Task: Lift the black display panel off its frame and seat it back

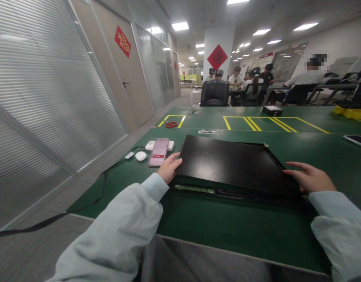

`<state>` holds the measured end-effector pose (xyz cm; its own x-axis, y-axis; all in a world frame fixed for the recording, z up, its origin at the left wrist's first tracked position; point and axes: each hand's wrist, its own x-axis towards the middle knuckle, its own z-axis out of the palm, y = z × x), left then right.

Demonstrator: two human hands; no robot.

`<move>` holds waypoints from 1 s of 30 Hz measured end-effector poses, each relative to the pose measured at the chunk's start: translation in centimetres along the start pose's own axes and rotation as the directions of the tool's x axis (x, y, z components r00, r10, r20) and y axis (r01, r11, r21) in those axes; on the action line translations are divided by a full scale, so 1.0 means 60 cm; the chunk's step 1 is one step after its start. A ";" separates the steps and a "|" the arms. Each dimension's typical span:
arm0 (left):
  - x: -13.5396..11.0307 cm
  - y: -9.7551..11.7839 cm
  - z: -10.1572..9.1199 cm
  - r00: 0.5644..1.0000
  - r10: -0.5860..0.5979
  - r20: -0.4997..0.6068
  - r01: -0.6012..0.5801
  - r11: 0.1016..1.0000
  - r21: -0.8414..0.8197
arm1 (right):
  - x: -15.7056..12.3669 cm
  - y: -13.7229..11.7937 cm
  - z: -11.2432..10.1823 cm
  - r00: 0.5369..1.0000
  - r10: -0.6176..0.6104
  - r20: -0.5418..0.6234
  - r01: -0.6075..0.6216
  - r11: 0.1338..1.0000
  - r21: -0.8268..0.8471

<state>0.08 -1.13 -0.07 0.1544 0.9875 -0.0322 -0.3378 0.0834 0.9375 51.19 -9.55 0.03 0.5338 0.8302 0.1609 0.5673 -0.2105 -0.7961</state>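
Black panel (230, 162), mid-tabletop (227, 229), looks thin, stiff, light, fragile, best held by its edges: left hand (168, 168) fingers pinch the near left corner, right hand (309, 178) fingers lie unclenched on the right edge.

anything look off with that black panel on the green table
The black panel sits askew, its near edge raised off the dark frame below, baring a green circuit strip. The left hand and right hand are at its near corners.

Left hand (168, 167) fingers hidden under panel (230, 162) edge (only thumb shows). Phone (159, 152) screen partly blurred. Cable (51, 217) runs off pic's left edge; tablet (356, 140) cut by right edge. Bits (208, 132) too small to ID.
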 end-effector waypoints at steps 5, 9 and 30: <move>0.008 -0.004 -0.013 0.995 0.096 -0.012 -0.094 0.991 0.091 | 0.001 0.002 -0.003 1.000 0.000 0.005 0.000 1.000 -0.017; 0.023 -0.005 -0.036 0.963 0.261 -0.066 -0.215 0.892 0.398 | 0.021 -0.004 -0.007 0.991 0.119 0.055 -0.117 0.992 -0.037; 0.036 -0.023 -0.071 0.960 0.243 0.137 -0.238 0.454 0.858 | 0.040 0.019 0.005 0.990 0.140 -0.010 -0.140 0.974 -0.179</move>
<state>-3.06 1.45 -2.92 0.1936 0.9501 0.2447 0.6068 -0.3120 0.7310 52.90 -7.65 -0.67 0.6145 0.7871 0.0540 0.5900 -0.4131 -0.6937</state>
